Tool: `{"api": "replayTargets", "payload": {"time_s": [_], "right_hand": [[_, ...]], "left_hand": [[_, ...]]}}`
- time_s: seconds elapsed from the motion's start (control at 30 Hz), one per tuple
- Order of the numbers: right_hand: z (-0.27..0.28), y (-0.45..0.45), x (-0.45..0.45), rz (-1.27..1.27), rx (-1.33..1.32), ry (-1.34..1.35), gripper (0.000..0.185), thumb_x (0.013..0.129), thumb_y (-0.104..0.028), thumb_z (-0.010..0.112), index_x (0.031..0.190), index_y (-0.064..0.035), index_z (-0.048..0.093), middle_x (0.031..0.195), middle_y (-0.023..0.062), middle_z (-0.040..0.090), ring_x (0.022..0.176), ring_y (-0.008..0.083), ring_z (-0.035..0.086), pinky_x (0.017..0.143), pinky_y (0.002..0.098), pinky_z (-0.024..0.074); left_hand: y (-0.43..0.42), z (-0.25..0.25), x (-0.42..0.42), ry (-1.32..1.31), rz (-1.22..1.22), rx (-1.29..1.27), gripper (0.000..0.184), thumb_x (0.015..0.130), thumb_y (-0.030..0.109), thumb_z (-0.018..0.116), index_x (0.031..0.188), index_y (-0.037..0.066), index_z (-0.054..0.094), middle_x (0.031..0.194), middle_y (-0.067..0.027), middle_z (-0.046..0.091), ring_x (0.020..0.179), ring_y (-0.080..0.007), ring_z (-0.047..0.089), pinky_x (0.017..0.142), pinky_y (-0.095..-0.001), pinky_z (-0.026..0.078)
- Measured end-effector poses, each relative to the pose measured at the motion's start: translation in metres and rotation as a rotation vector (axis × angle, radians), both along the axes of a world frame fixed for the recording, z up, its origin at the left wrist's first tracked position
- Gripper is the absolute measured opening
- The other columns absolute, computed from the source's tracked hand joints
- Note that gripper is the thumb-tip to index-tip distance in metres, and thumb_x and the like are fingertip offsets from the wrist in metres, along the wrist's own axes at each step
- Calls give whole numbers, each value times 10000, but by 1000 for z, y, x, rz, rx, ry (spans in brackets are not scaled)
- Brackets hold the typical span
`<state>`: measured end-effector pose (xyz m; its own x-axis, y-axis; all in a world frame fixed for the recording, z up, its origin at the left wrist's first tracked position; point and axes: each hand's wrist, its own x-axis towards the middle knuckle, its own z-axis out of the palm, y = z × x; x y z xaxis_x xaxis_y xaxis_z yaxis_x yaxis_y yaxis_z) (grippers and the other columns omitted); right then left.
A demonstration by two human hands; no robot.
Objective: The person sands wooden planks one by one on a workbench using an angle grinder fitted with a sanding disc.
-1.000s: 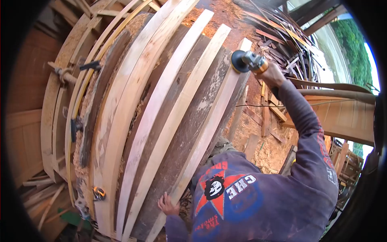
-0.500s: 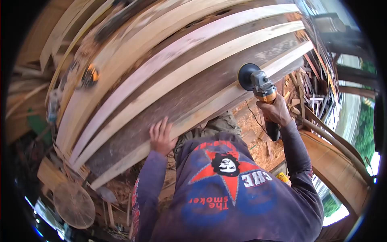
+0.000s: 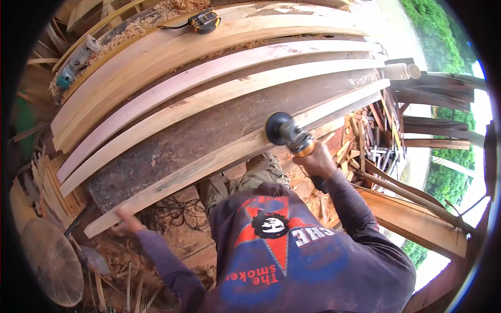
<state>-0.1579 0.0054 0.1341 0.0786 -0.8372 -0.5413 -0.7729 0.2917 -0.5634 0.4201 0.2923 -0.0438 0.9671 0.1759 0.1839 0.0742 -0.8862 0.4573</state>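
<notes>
In the head view my right hand (image 3: 317,159) is wrapped round an angle grinder (image 3: 297,140). The grinder's round black disc (image 3: 278,128) rests at the near wooden strip (image 3: 219,154), around its middle. My left hand (image 3: 125,221), blurred, is at the left end of that strip; its fingers are smeared by motion. The strip lies along the near edge of a dark bench board (image 3: 156,148). Beyond it lie a pale curved strip (image 3: 209,91) and a pinkish one (image 3: 172,83).
A tape measure (image 3: 204,21) lies on the far planks. A clear and teal tool or bottle (image 3: 75,62) is at the upper left. A round log slice (image 3: 51,262) stands at lower left. Scrap wood (image 3: 381,130) and a long plank (image 3: 412,219) are at the right.
The view has turned and shifted. The grinder has moved along the near strip from its far right end to its middle. My left hand has moved left to the strip's end.
</notes>
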Motion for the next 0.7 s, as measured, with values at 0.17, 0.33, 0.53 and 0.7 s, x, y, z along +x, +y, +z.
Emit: {"api": "replayTargets", "payload": {"time_s": [0.17, 0.33, 0.53, 0.7], "right_hand": [[6, 34, 83, 162, 14, 49, 385, 750, -295, 848, 995, -20, 734, 842, 185, 760, 801, 295, 775, 725, 411, 599], [1, 59, 142, 180, -21, 43, 564, 699, -372, 873, 1107, -26, 696, 914, 231, 751, 868, 406, 759, 810, 467, 603], [13, 41, 91, 46, -34, 175, 408, 751, -285, 841, 1046, -27, 730, 879, 197, 767, 833, 325, 776, 782, 434, 610], [-1, 26, 20, -124, -86, 107, 407, 732, -225, 859, 1058, -15, 736, 873, 139, 773, 795, 219, 764, 776, 363, 613]], "left_hand": [[-19, -36, 39, 121, 202, -583, 824, 766, 242, 915, 1274, -117, 376, 1147, -299, 631, 926, -371, 723, 738, -494, 670], [2, -39, 49, 314, 120, -515, 815, 770, 205, 896, 1222, -123, 303, 1103, -291, 633, 864, -357, 719, 675, -503, 663], [-8, -47, 45, 82, 181, -452, 563, 797, 333, 889, 920, -144, 616, 912, -235, 714, 828, -331, 724, 714, -474, 632], [-19, -2, 31, 374, 27, -301, 548, 798, 345, 880, 899, -144, 655, 947, -231, 720, 837, -326, 729, 714, -477, 635]]}}
